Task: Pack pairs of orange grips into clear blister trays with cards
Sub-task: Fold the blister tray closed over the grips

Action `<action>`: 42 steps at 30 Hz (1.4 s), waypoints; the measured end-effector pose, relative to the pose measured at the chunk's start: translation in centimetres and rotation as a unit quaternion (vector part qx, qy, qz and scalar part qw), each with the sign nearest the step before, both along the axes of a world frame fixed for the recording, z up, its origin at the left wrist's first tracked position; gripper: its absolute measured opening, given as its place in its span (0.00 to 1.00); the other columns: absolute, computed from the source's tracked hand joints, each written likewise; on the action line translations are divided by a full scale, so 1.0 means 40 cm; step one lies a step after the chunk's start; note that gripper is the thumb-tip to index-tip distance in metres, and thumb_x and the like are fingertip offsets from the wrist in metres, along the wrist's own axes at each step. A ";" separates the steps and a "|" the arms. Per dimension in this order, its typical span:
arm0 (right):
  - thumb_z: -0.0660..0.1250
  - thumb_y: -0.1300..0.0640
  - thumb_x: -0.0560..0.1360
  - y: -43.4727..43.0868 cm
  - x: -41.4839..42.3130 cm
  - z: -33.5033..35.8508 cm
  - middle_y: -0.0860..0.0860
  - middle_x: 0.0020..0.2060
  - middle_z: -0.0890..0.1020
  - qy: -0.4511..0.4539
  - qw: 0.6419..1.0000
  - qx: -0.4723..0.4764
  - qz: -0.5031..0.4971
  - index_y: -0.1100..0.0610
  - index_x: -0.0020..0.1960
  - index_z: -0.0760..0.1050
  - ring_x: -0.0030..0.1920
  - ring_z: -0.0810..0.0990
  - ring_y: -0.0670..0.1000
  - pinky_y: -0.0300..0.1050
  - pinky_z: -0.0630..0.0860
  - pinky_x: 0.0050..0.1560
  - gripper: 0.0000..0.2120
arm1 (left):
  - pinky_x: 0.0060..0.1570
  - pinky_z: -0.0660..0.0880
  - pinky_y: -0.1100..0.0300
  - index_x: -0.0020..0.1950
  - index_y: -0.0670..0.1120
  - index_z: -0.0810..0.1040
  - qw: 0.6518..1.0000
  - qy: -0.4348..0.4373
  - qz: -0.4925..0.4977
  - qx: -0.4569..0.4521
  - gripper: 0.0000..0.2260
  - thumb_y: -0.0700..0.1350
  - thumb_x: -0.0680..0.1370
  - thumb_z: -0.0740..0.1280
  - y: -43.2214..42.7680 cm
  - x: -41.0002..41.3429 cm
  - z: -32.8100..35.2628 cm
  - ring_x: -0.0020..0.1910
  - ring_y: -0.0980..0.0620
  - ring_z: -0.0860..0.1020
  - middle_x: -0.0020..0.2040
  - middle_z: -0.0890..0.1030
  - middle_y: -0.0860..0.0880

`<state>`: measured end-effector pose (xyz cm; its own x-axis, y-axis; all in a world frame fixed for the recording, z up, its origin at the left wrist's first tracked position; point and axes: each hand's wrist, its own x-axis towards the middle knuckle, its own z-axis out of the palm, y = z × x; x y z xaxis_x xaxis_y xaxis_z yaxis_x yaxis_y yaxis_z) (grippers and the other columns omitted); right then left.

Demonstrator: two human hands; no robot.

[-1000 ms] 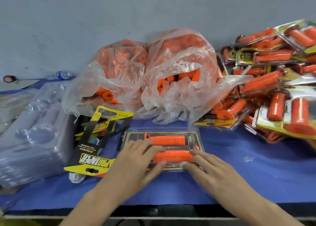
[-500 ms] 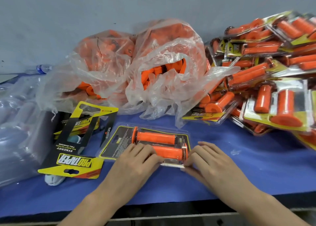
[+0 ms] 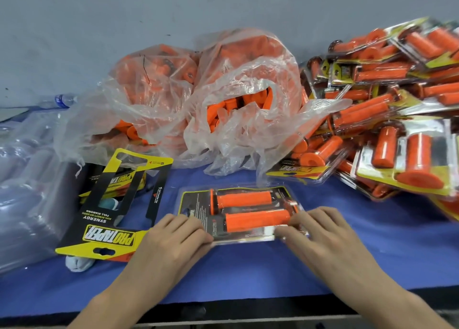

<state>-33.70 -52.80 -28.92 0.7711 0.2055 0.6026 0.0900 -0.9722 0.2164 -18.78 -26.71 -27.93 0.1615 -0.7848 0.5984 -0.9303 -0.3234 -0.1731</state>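
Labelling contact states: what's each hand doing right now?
Left hand: fingers curled on near-left corner of blister pack; thumb hidden, grip unclear.
Right hand: fingers curled on its near-right edge; grip unclear.

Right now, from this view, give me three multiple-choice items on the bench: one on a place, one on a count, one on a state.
1. Where does the loose yellow-and-black card lie from the blister pack under the hands?
A. Left of it.
B. Right of it.
C. On top of it.

2. How many orange grips sit in that pack?
A. One.
B. Two.
C. Four.

3. What are the left hand and right hand doing?
A. Hanging in the air.
B. Clapped together.
C. Touching the pack's near edge.

Answers:
1 A, the card lies beside the pack's left end.
2 B, two grips lie side by side in it.
3 C, curled fingers of both hands meet that edge.
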 end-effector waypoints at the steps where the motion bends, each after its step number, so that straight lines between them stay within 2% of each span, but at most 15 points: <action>1: 0.66 0.61 0.75 0.014 0.006 0.000 0.49 0.44 0.75 0.008 1.000 0.001 0.007 0.50 0.53 0.77 0.42 0.74 0.54 0.49 0.70 0.51 0.10 | 0.40 0.71 0.58 0.43 0.47 0.80 1.000 -0.003 -0.015 -0.005 0.11 0.49 0.82 0.64 -0.004 -0.010 0.005 0.38 0.50 0.74 0.42 0.77 0.52; 7: 0.69 0.58 0.76 0.114 0.056 0.009 0.49 0.42 0.74 0.013 0.996 0.072 0.057 0.51 0.46 0.76 0.40 0.72 0.53 0.47 0.69 0.42 0.03 | 0.37 0.73 0.57 0.43 0.46 0.81 0.997 -0.004 -0.070 -0.041 0.07 0.47 0.80 0.70 -0.026 -0.062 0.017 0.37 0.50 0.74 0.41 0.78 0.51; 10: 0.67 0.58 0.77 0.155 0.075 0.005 0.48 0.41 0.72 0.021 0.990 0.103 0.089 0.52 0.42 0.74 0.39 0.70 0.52 0.46 0.68 0.40 0.05 | 0.36 0.74 0.55 0.44 0.46 0.81 0.996 0.007 -0.079 -0.037 0.05 0.46 0.79 0.71 -0.038 -0.070 0.005 0.37 0.49 0.75 0.41 0.78 0.51; 13: 0.68 0.59 0.78 0.146 0.077 0.003 0.48 0.41 0.71 0.045 0.984 0.126 0.120 0.52 0.43 0.71 0.39 0.68 0.51 0.44 0.69 0.41 0.07 | 0.47 0.75 0.57 0.51 0.50 0.79 0.995 0.021 -0.095 0.018 0.02 0.46 0.80 0.69 0.003 -0.022 0.004 0.44 0.51 0.77 0.48 0.80 0.53; 14: 0.68 0.59 0.78 0.137 0.076 0.007 0.47 0.42 0.71 0.053 0.980 0.135 0.137 0.52 0.45 0.71 0.40 0.68 0.50 0.42 0.69 0.42 0.07 | 0.51 0.74 0.58 0.53 0.51 0.77 0.995 0.027 -0.089 0.034 0.03 0.46 0.79 0.68 0.022 -0.001 0.008 0.47 0.52 0.78 0.51 0.80 0.53; 16: 0.66 0.58 0.79 0.116 0.072 0.017 0.47 0.43 0.72 0.059 0.974 0.139 0.168 0.52 0.46 0.72 0.41 0.68 0.49 0.37 0.67 0.44 0.05 | 0.56 0.73 0.57 0.53 0.52 0.76 0.996 0.037 -0.073 0.044 0.04 0.46 0.78 0.66 0.049 0.032 0.013 0.51 0.52 0.79 0.53 0.81 0.53; 18: 0.68 0.58 0.78 0.100 0.067 0.024 0.47 0.43 0.74 0.054 0.977 0.113 0.174 0.52 0.46 0.73 0.42 0.69 0.49 0.36 0.67 0.45 0.05 | 0.58 0.72 0.56 0.50 0.50 0.80 0.996 0.048 -0.060 0.045 0.05 0.47 0.78 0.65 0.060 0.041 0.014 0.50 0.52 0.81 0.52 0.82 0.54; 21: 0.74 0.61 0.72 0.117 0.058 0.020 0.47 0.44 0.77 0.030 0.987 0.076 0.139 0.50 0.47 0.77 0.41 0.72 0.50 0.43 0.72 0.43 0.09 | 0.56 0.73 0.57 0.49 0.49 0.81 0.997 0.022 -0.057 0.040 0.06 0.45 0.79 0.65 0.059 0.023 0.002 0.48 0.53 0.81 0.50 0.82 0.53; 24: 0.65 0.60 0.74 0.166 0.058 0.004 0.46 0.44 0.80 0.003 0.987 0.079 0.137 0.47 0.47 0.80 0.39 0.75 0.51 0.46 0.71 0.42 0.09 | 0.56 0.72 0.57 0.52 0.49 0.78 0.996 -0.003 -0.078 0.036 0.03 0.43 0.81 0.65 0.051 -0.008 -0.012 0.48 0.53 0.78 0.50 0.80 0.53; 25: 0.64 0.61 0.74 0.174 0.060 0.003 0.45 0.43 0.80 -0.002 0.986 0.086 0.142 0.47 0.46 0.80 0.38 0.75 0.51 0.46 0.70 0.42 0.10 | 0.56 0.71 0.58 0.52 0.50 0.77 0.996 -0.008 -0.084 0.035 0.03 0.43 0.82 0.65 0.052 -0.014 -0.012 0.48 0.53 0.77 0.49 0.80 0.53; 29: 0.74 0.62 0.70 0.160 0.066 0.009 0.44 0.41 0.79 0.014 0.979 0.110 0.168 0.48 0.46 0.81 0.39 0.74 0.51 0.42 0.67 0.46 0.10 | 0.52 0.73 0.59 0.55 0.50 0.76 0.994 0.023 -0.100 0.028 0.02 0.45 0.83 0.64 0.060 0.004 0.003 0.48 0.54 0.78 0.50 0.80 0.53; 33: 0.71 0.61 0.74 0.149 0.069 0.003 0.44 0.43 0.78 0.019 0.978 0.097 0.183 0.48 0.47 0.79 0.42 0.74 0.50 0.41 0.66 0.49 0.08 | 0.48 0.74 0.59 0.53 0.49 0.76 0.996 0.024 -0.083 0.035 0.03 0.46 0.82 0.64 0.061 0.023 0.002 0.46 0.52 0.78 0.49 0.80 0.52; 36: 0.72 0.60 0.74 0.145 0.066 -0.007 0.44 0.43 0.78 0.009 0.978 0.101 0.181 0.49 0.47 0.79 0.43 0.74 0.50 0.41 0.67 0.50 0.08 | 0.49 0.73 0.60 0.54 0.49 0.76 0.995 0.034 -0.080 0.041 0.03 0.47 0.82 0.64 0.063 0.018 0.002 0.47 0.53 0.77 0.50 0.80 0.53; 42: 0.66 0.59 0.75 0.139 0.048 0.001 0.45 0.42 0.79 -0.008 0.979 0.094 0.180 0.49 0.45 0.81 0.42 0.75 0.50 0.42 0.69 0.50 0.07 | 0.51 0.70 0.66 0.52 0.51 0.76 0.991 0.084 -0.099 0.045 0.03 0.48 0.80 0.67 0.059 -0.013 -0.002 0.48 0.55 0.76 0.51 0.79 0.55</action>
